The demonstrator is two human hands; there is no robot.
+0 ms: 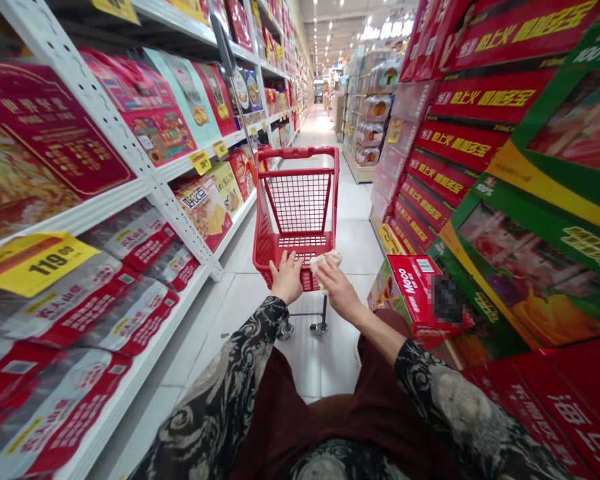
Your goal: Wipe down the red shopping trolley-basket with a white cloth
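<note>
Well, the left hand (287,277) lies on the near edge of a small red shopping cart (300,200), but I cannot tell if it grips tight. The right hand (337,290) pinches a pale crinkly thing (326,261) just above the cart, held up so it stays in sight. The cart stands between white metal shelves (155,180) and stacked red boxes (480,133), where the aisle leaves it room.
</note>
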